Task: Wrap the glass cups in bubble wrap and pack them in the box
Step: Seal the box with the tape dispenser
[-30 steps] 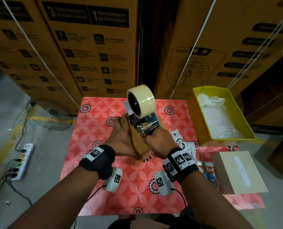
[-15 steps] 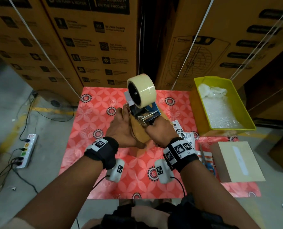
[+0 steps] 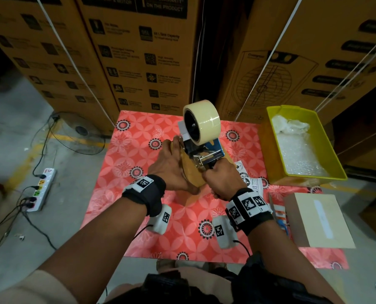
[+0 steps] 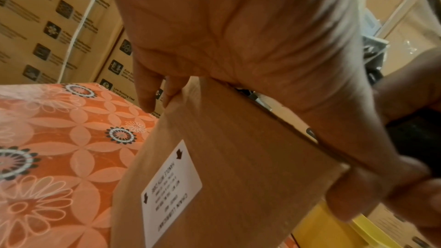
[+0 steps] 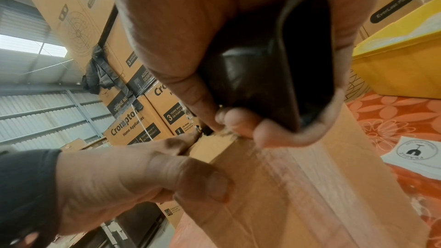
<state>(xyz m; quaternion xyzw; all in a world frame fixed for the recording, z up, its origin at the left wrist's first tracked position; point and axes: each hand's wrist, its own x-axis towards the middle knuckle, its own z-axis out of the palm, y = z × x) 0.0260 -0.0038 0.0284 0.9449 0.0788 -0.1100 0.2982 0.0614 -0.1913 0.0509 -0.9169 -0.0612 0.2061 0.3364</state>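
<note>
A brown cardboard box (image 3: 191, 172) with a white label (image 4: 171, 182) stands on the red floral table (image 3: 128, 154). My left hand (image 3: 171, 167) clasps its left top edge, fingers over the far edge and thumb (image 5: 203, 182) on the near face. My right hand (image 3: 223, 178) grips the black handle (image 5: 274, 73) of a tape dispenser (image 3: 201, 137), which carries a cream tape roll and sits on the box top (image 5: 298, 186). No glass cups show.
A yellow bin (image 3: 268, 154) with bubble wrap (image 3: 299, 154) stands at the right. Fragile stickers (image 3: 246, 176) lie beside the box, with a pale taped box (image 3: 314, 220) nearer me. Stacked cartons (image 3: 139, 51) wall off the back. A power strip (image 3: 40, 189) lies on the floor.
My right hand has drawn the tape dispenser a little toward me along the box top. The left hand stays on the box.
</note>
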